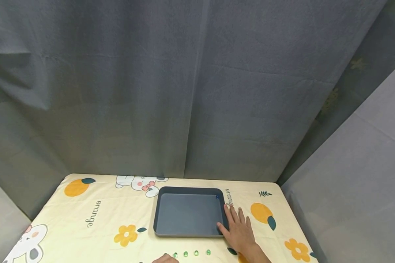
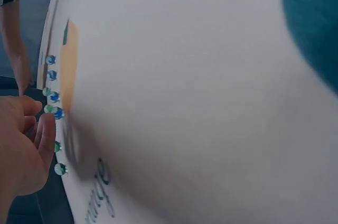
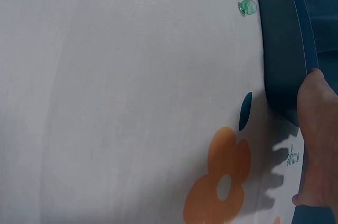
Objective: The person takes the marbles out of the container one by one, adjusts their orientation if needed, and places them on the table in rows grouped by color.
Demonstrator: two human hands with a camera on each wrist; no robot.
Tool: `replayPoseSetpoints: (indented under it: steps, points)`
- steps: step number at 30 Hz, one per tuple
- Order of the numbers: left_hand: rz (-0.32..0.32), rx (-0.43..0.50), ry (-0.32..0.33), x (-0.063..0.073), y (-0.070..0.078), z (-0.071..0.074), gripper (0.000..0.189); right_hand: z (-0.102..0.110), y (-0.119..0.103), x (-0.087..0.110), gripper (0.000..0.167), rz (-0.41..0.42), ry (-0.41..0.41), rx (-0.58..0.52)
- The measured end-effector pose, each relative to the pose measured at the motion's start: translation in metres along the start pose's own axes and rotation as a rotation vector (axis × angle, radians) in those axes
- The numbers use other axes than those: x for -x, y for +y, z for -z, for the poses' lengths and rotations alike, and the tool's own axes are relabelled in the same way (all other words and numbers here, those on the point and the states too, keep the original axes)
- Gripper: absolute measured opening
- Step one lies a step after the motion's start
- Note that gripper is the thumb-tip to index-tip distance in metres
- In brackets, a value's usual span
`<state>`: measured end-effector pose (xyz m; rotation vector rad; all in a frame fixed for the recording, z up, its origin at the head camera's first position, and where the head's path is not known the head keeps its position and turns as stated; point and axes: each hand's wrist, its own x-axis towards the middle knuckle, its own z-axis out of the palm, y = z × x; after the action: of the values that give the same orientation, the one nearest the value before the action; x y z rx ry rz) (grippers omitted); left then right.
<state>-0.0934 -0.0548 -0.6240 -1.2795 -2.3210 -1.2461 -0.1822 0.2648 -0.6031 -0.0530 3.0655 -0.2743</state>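
Note:
A dark grey rectangular tray lies on the table. My right hand rests at its right side, with fingers spread and fairly straight and the thumb touching the rim near the front corner. Below the tray runs a row of small green glass marbles. My left hand is at the left end of this row, mostly cut off in the head view. In the left wrist view its thumb and fingers are slightly bent and apart, close to green and blue marbles. A blue marble sits in the tray's far right corner.
A cream cloth printed with oranges, flowers and rabbits covers the table. Grey curtains hang behind it, and a pale panel stands along the right side.

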Motion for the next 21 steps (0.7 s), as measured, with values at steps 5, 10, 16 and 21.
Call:
replayPoseSetpoints:
  steps: [5,10,16,21]
  points:
    - [0.373,0.226,-0.098,-0.025,-0.001,0.013,0.007,0.0,-0.001,0.0,0.08,0.003,0.002,0.004]
    - [0.475,0.213,-0.087,-0.054,0.0,0.017,0.01,0.001,-0.001,0.001,0.08,0.006,0.002,0.006]
    - [0.394,0.152,0.028,-0.082,-0.006,0.012,0.009,0.002,-0.002,0.002,0.079,0.004,0.014,0.008]
    - [0.388,0.113,0.053,-0.102,-0.015,0.008,0.011,0.0,-0.001,0.001,0.079,0.001,0.016,0.008]
